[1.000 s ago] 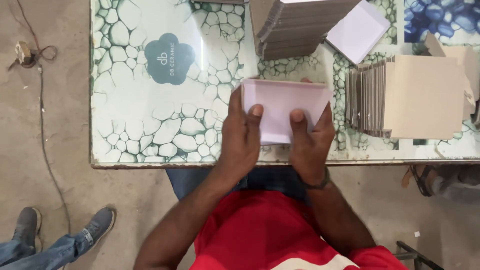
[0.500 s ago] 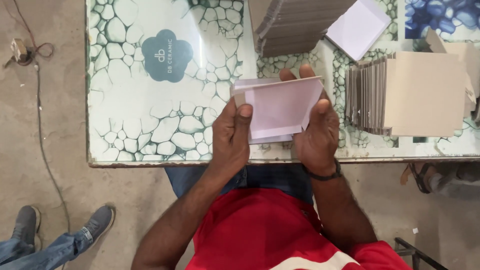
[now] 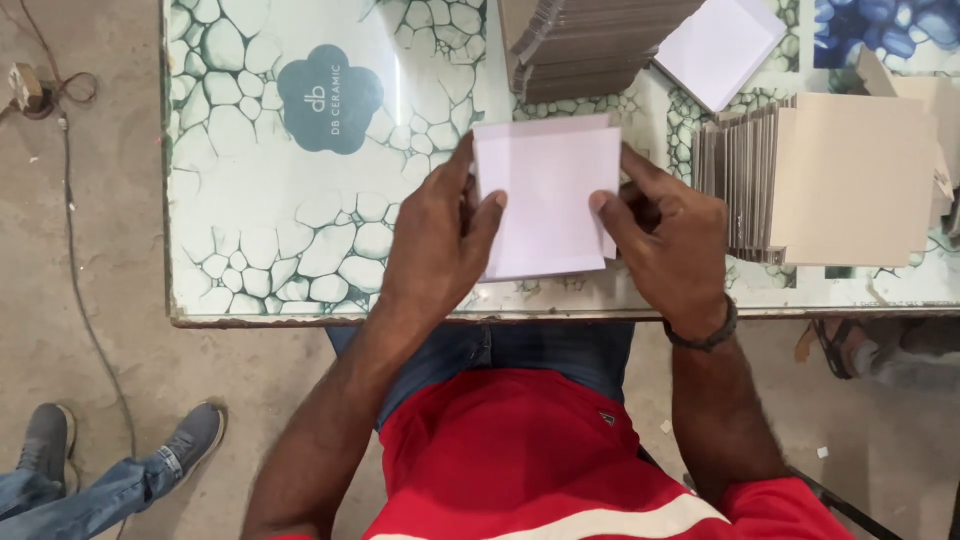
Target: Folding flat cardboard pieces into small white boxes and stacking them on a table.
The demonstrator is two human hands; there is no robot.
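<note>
At frame centre, over bench (image 3: 250,260) edge: our left hand (image 3: 435,245) and right hand (image 3: 675,240) pinch pale square sheet (image 3: 545,195), fingers clamped both sides. Folding step, we judge; next needs edges aligned.

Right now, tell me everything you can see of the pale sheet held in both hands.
The pale sheet is a flat, near-square piece of what looks like white to faintly pink card or paper, plain and unprinted on the face in view. A second edge shows along its top and right side, so it may be folded or doubled. It is held just above the patterned table, near the front edge. The left hand grips its left edge, thumb on top; the right hand grips its right edge likewise.
</note>
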